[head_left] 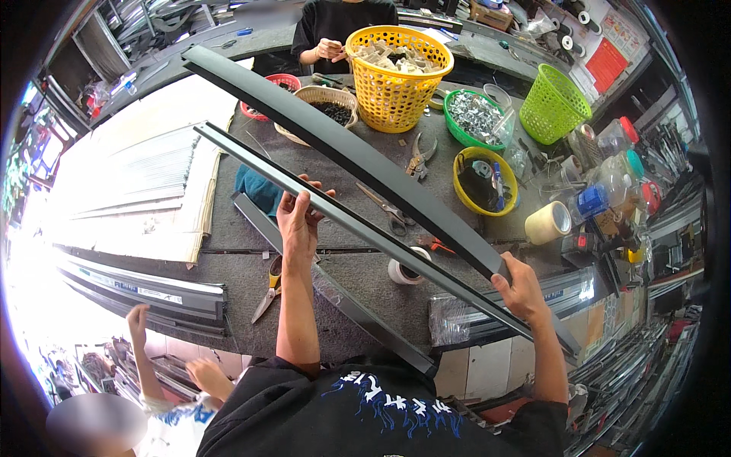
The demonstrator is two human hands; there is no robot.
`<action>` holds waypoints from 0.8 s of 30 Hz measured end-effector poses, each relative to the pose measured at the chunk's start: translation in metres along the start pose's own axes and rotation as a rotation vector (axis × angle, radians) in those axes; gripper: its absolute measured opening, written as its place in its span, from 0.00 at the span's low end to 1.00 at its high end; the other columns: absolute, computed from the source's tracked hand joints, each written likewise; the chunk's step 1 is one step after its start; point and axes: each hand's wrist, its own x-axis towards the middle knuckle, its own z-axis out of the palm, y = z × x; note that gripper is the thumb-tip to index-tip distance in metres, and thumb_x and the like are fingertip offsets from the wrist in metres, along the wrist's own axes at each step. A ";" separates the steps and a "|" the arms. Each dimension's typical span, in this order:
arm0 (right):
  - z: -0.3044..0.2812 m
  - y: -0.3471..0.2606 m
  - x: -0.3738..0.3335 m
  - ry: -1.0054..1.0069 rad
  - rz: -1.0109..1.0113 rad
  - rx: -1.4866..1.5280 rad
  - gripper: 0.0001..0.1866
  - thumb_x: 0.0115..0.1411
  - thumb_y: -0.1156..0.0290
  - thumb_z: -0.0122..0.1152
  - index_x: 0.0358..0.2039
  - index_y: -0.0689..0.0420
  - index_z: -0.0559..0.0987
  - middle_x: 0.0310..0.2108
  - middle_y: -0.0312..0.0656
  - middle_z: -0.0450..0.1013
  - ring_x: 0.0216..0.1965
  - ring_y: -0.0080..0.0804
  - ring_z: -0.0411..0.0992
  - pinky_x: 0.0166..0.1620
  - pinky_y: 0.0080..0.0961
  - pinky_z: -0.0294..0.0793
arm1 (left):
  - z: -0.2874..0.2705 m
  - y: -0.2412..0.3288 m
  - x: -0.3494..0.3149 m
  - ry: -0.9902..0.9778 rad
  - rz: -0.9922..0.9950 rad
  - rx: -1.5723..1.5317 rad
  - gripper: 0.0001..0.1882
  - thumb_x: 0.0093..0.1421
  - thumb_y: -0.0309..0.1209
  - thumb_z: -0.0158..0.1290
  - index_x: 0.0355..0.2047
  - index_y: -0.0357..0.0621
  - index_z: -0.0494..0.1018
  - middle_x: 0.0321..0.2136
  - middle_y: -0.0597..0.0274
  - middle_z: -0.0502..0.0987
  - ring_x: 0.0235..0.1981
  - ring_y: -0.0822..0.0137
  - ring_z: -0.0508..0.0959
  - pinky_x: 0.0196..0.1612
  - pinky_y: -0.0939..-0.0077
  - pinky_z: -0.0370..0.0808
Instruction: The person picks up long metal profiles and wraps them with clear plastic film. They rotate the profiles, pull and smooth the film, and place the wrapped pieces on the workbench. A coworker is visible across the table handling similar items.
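My left hand (299,225) is closed around a narrow grey metal strip (365,232), thumb on top. Above the bench, a wider dark grey metal profile (343,145) slants from upper left to lower right, roughly alongside the strip. My right hand (524,291) grips this wider profile near its lower right end; the strip's end also passes by that hand, and whether it is held there is hidden. Beneath them lies another dark profile (365,316) on the bench. Yellow-handled scissors (268,293) rest beside my left forearm, and a white roll (407,266) sits below the strip.
A yellow basket (396,87), a green bowl of metal pieces (476,118) and a yellow bowl (485,183) stand beyond. Scissors (384,209) and snips (419,158) lie nearer. A person (331,46) works opposite; another person's hand (209,377) is at lower left.
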 end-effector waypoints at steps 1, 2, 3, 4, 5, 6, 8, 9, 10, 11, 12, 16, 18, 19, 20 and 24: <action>0.001 0.000 0.000 -0.015 0.025 -0.023 0.26 0.63 0.48 0.61 0.42 0.62 0.75 0.31 0.58 0.75 0.37 0.60 0.76 0.40 0.43 0.74 | 0.001 0.000 0.000 -0.006 -0.004 0.000 0.25 0.64 0.36 0.64 0.56 0.38 0.70 0.43 0.54 0.81 0.41 0.53 0.86 0.38 0.70 0.88; 0.001 0.000 0.000 -0.030 0.052 -0.047 0.26 0.62 0.48 0.62 0.41 0.62 0.75 0.30 0.57 0.74 0.36 0.60 0.76 0.39 0.43 0.73 | 0.002 -0.001 0.000 -0.003 -0.010 -0.002 0.25 0.64 0.36 0.64 0.56 0.38 0.70 0.42 0.54 0.81 0.41 0.54 0.86 0.37 0.70 0.88; 0.002 0.000 0.000 -0.022 0.050 -0.057 0.26 0.62 0.47 0.62 0.40 0.62 0.75 0.30 0.57 0.74 0.35 0.60 0.76 0.39 0.43 0.73 | 0.003 -0.001 0.000 -0.001 -0.014 -0.005 0.25 0.64 0.36 0.64 0.56 0.38 0.70 0.42 0.54 0.81 0.41 0.54 0.86 0.37 0.71 0.88; 0.004 0.001 -0.001 -0.014 0.046 -0.067 0.27 0.61 0.47 0.63 0.40 0.62 0.75 0.29 0.56 0.74 0.34 0.59 0.75 0.38 0.43 0.73 | 0.003 -0.001 0.000 -0.020 -0.015 -0.018 0.25 0.64 0.35 0.64 0.56 0.38 0.70 0.42 0.54 0.81 0.40 0.54 0.86 0.37 0.71 0.88; 0.005 0.002 -0.001 -0.011 0.054 -0.084 0.27 0.61 0.46 0.63 0.39 0.61 0.75 0.29 0.55 0.73 0.33 0.59 0.75 0.37 0.43 0.73 | 0.004 -0.002 0.000 -0.008 -0.017 -0.004 0.25 0.64 0.36 0.63 0.56 0.38 0.70 0.43 0.54 0.81 0.41 0.54 0.86 0.39 0.68 0.88; 0.007 0.002 -0.003 0.004 0.039 -0.097 0.27 0.61 0.45 0.63 0.39 0.61 0.75 0.29 0.55 0.73 0.33 0.59 0.75 0.37 0.43 0.73 | 0.003 -0.002 0.000 -0.015 -0.018 0.002 0.25 0.65 0.37 0.62 0.57 0.38 0.69 0.43 0.54 0.81 0.42 0.54 0.86 0.41 0.66 0.88; 0.011 0.003 -0.007 0.023 0.050 -0.142 0.27 0.61 0.44 0.63 0.38 0.61 0.75 0.29 0.54 0.73 0.32 0.59 0.75 0.36 0.43 0.73 | 0.003 -0.002 0.000 -0.013 -0.020 0.020 0.25 0.65 0.37 0.62 0.57 0.38 0.69 0.44 0.54 0.80 0.42 0.54 0.85 0.44 0.63 0.87; 0.012 0.004 -0.009 0.019 0.046 -0.150 0.28 0.61 0.43 0.62 0.38 0.61 0.75 0.29 0.55 0.73 0.33 0.61 0.75 0.37 0.44 0.73 | 0.003 -0.002 0.001 -0.006 -0.023 0.032 0.25 0.65 0.37 0.62 0.57 0.37 0.70 0.44 0.55 0.81 0.42 0.54 0.85 0.44 0.63 0.87; 0.014 0.005 -0.011 0.027 0.029 -0.145 0.29 0.62 0.43 0.61 0.38 0.61 0.75 0.29 0.55 0.73 0.34 0.61 0.75 0.37 0.44 0.73 | 0.003 -0.002 0.001 0.003 -0.032 0.042 0.25 0.65 0.36 0.62 0.57 0.37 0.70 0.43 0.55 0.81 0.42 0.54 0.85 0.44 0.62 0.87; 0.015 0.005 -0.013 0.030 0.025 -0.146 0.29 0.62 0.42 0.61 0.38 0.61 0.75 0.30 0.55 0.73 0.34 0.62 0.75 0.37 0.44 0.73 | 0.004 -0.001 0.002 0.007 -0.031 0.046 0.24 0.65 0.36 0.62 0.56 0.37 0.70 0.44 0.55 0.81 0.42 0.55 0.85 0.43 0.63 0.88; 0.017 0.006 -0.015 0.018 0.035 -0.146 0.29 0.62 0.42 0.60 0.38 0.61 0.75 0.30 0.56 0.74 0.35 0.62 0.75 0.38 0.44 0.73 | 0.004 -0.001 0.002 0.014 -0.034 0.049 0.24 0.65 0.36 0.62 0.56 0.37 0.70 0.44 0.55 0.81 0.42 0.56 0.85 0.43 0.63 0.88; 0.023 0.011 -0.022 0.027 0.028 -0.086 0.27 0.65 0.44 0.58 0.39 0.61 0.75 0.32 0.57 0.74 0.37 0.64 0.75 0.39 0.44 0.74 | 0.008 -0.001 0.002 0.033 -0.040 0.080 0.23 0.65 0.35 0.62 0.54 0.37 0.71 0.44 0.56 0.81 0.40 0.59 0.86 0.40 0.66 0.88; 0.025 0.013 -0.024 0.035 0.011 -0.101 0.26 0.65 0.46 0.57 0.39 0.61 0.75 0.33 0.58 0.74 0.37 0.63 0.75 0.39 0.45 0.74 | 0.010 -0.002 0.003 0.032 -0.028 0.056 0.21 0.64 0.34 0.63 0.53 0.38 0.72 0.42 0.58 0.82 0.37 0.63 0.86 0.36 0.72 0.88; 0.026 0.013 -0.024 0.043 0.010 -0.107 0.25 0.65 0.46 0.57 0.39 0.61 0.75 0.33 0.58 0.74 0.37 0.63 0.75 0.39 0.45 0.74 | 0.011 -0.002 0.003 0.037 -0.027 0.043 0.21 0.64 0.34 0.64 0.53 0.39 0.73 0.40 0.60 0.82 0.37 0.65 0.86 0.34 0.75 0.87; 0.026 0.013 -0.025 0.040 0.019 -0.109 0.25 0.65 0.47 0.57 0.39 0.61 0.75 0.33 0.58 0.74 0.37 0.63 0.75 0.39 0.45 0.74 | 0.011 -0.003 0.004 0.015 -0.027 0.017 0.20 0.63 0.34 0.64 0.52 0.40 0.74 0.39 0.61 0.83 0.36 0.67 0.86 0.31 0.78 0.86; 0.026 0.012 -0.027 0.036 0.063 -0.129 0.23 0.63 0.50 0.61 0.38 0.61 0.76 0.32 0.56 0.74 0.37 0.61 0.76 0.39 0.44 0.74 | 0.011 -0.002 0.005 0.057 -0.040 0.062 0.20 0.62 0.34 0.65 0.51 0.41 0.75 0.39 0.63 0.83 0.35 0.71 0.85 0.28 0.81 0.85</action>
